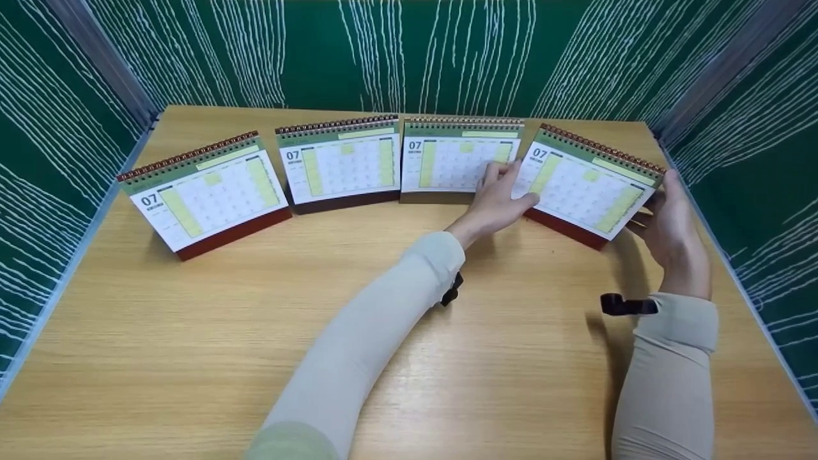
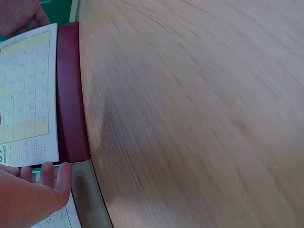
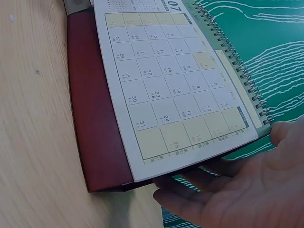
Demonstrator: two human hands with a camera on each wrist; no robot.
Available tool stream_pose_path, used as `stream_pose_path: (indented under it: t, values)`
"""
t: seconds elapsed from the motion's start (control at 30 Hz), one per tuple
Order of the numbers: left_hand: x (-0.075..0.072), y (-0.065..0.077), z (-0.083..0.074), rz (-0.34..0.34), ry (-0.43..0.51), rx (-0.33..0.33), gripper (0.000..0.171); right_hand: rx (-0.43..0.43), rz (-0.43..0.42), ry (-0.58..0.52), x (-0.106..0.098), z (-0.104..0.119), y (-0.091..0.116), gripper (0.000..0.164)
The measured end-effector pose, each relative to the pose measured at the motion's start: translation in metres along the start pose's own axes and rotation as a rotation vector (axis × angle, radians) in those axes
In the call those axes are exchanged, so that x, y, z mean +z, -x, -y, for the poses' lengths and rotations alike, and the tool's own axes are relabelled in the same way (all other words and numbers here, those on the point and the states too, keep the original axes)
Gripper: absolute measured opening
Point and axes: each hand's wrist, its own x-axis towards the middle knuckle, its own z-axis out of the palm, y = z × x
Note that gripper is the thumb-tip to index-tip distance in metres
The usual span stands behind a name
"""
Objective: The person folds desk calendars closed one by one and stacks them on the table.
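The rightmost desk calendar (image 1: 581, 185), spiral-bound with a dark red base, stands turned inward between my two hands. My left hand (image 1: 495, 201) is at its left edge, in front of the neighbouring calendar (image 1: 441, 160) with a brownish base. In the left wrist view, the left thumb (image 2: 63, 183) and fingers are extended right at the red base's corner. My right hand (image 1: 674, 223) is at the opposite edge, its thumb by the upper spiral corner. In the right wrist view, loosely bent fingers (image 3: 190, 197) reach along that side edge, tips partly hidden behind it.
Two more calendars stand left: one with a dark base (image 1: 342, 163), and a red-based one (image 1: 211, 198) angled inward at the far left. All form an arc on the wooden table (image 1: 192, 358). Green walls (image 1: 319, 51) with white streaks enclose the back and sides.
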Motion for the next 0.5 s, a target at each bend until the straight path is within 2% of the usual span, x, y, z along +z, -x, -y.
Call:
stream_pose_path:
  t: [0.37,0.5]
  values:
    - [-0.0005,0.0053,0.003,-0.008,0.045,0.046,0.078,-0.003,-0.012,-0.063,-0.001,-0.0025,-0.0026,0.067]
    - [0.0018,0.0081,0.0035,-0.015,0.039,0.045,0.079,-0.001,-0.015,-0.044,-0.0011,-0.0022,-0.0031,0.07]
